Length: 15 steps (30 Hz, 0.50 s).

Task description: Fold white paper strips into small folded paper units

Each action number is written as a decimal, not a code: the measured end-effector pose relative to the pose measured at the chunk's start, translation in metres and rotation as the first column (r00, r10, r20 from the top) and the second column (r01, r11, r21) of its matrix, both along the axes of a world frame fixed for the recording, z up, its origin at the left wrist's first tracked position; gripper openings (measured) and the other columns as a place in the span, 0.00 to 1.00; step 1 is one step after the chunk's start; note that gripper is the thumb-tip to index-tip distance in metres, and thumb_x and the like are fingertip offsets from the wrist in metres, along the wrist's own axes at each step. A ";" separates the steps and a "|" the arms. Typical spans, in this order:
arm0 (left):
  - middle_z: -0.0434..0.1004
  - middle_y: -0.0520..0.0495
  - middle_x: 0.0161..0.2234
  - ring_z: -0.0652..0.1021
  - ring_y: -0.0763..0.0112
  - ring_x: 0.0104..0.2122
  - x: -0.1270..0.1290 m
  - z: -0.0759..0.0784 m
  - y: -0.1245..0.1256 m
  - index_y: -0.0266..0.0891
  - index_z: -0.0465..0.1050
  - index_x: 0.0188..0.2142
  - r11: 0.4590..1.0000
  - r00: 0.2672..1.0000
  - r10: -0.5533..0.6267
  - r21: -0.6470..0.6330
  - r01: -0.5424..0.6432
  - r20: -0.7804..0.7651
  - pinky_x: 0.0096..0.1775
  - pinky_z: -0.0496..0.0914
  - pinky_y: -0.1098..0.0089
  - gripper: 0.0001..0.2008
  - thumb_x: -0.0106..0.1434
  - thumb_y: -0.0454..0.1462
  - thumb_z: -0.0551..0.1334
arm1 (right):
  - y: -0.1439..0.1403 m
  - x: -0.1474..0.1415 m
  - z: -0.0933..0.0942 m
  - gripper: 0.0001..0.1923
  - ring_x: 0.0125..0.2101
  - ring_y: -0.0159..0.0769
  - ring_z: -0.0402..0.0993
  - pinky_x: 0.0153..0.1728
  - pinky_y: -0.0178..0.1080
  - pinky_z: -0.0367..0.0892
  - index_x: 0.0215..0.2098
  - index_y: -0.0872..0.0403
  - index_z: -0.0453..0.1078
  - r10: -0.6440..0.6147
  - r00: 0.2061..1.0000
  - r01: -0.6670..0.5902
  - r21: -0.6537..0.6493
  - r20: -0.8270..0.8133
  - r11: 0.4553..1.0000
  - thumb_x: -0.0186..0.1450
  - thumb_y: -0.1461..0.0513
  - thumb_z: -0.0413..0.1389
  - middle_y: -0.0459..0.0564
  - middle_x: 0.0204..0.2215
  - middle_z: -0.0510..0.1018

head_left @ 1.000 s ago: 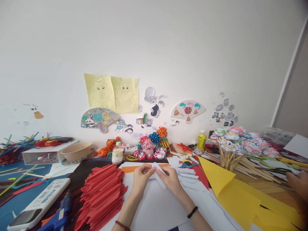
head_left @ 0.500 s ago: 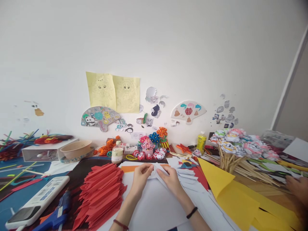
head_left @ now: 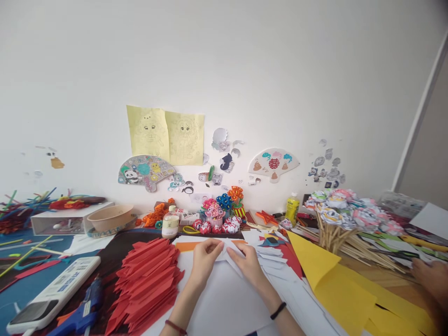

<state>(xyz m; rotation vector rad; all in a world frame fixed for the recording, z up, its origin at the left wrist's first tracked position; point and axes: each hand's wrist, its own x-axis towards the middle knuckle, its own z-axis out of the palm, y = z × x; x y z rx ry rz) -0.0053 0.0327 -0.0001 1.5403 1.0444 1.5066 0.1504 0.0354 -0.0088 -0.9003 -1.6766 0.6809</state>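
Observation:
Between both hands is a small folded piece of white paper [head_left: 226, 253], raised over large white sheets [head_left: 229, 298]. My left hand [head_left: 206, 256] pinches its left side between thumb and fingers. On the opposite side, my right hand [head_left: 247, 259] grips it with the thumb on top. To the left of my left hand lies a stack of folded red paper strips [head_left: 149, 280]. Past my right hand, folded white paper pieces [head_left: 271, 256] are spread out. An orange sheet [head_left: 185, 246] shows just behind my left hand.
Yellow sheets [head_left: 350, 289] and a bundle of paper flowers on sticks [head_left: 336, 219] are on the right, near another person's hand [head_left: 429, 275]. A blue glue gun [head_left: 82, 310], a power strip [head_left: 56, 294] and a bowl [head_left: 111, 217] stand left. Behind is a bottle [head_left: 170, 223].
Both of my hands keep their grip on the white paper, with only slight finger movement. The other person's hand at the right edge has come slightly further into view.

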 end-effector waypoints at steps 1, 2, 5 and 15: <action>0.76 0.47 0.25 0.72 0.69 0.27 0.000 0.000 0.000 0.33 0.76 0.28 1.000 1.000 0.020 0.016 -0.020 -0.022 0.30 0.65 0.73 0.14 0.55 0.45 0.63 | 0.000 0.000 0.000 0.18 0.28 0.38 0.70 0.30 0.34 0.63 0.30 0.59 0.75 0.005 1.000 -0.005 0.001 -0.002 1.000 0.62 0.52 0.54 0.49 0.26 0.76; 0.76 0.47 0.25 0.72 0.70 0.26 0.001 -0.001 0.000 0.33 0.75 0.28 0.999 0.998 0.043 0.035 -0.042 -0.047 0.30 0.65 0.73 0.14 0.55 0.45 0.63 | 0.000 0.000 0.001 0.17 0.28 0.38 0.70 0.29 0.34 0.63 0.30 0.59 0.75 0.005 1.000 -0.005 0.000 -0.001 1.000 0.62 0.52 0.54 0.49 0.25 0.76; 0.76 0.48 0.25 0.72 0.70 0.26 0.001 -0.002 -0.001 0.34 0.75 0.28 0.992 0.988 0.106 0.086 -0.096 -0.116 0.30 0.65 0.73 0.14 0.57 0.44 0.62 | 0.000 -0.001 0.000 0.18 0.27 0.37 0.69 0.28 0.34 0.62 0.28 0.59 0.74 -0.019 1.000 0.019 -0.009 0.013 1.000 0.62 0.52 0.54 0.48 0.24 0.75; 0.76 0.48 0.25 0.72 0.69 0.26 0.003 -0.007 0.000 0.36 0.73 0.29 0.986 0.975 0.139 0.119 -0.119 -0.176 0.30 0.64 0.73 0.14 0.60 0.45 0.57 | 0.002 -0.001 0.000 0.20 0.23 0.34 0.64 0.24 0.32 0.57 0.22 0.59 0.72 -0.025 0.999 0.026 -0.032 0.031 0.999 0.60 0.51 0.55 0.46 0.19 0.70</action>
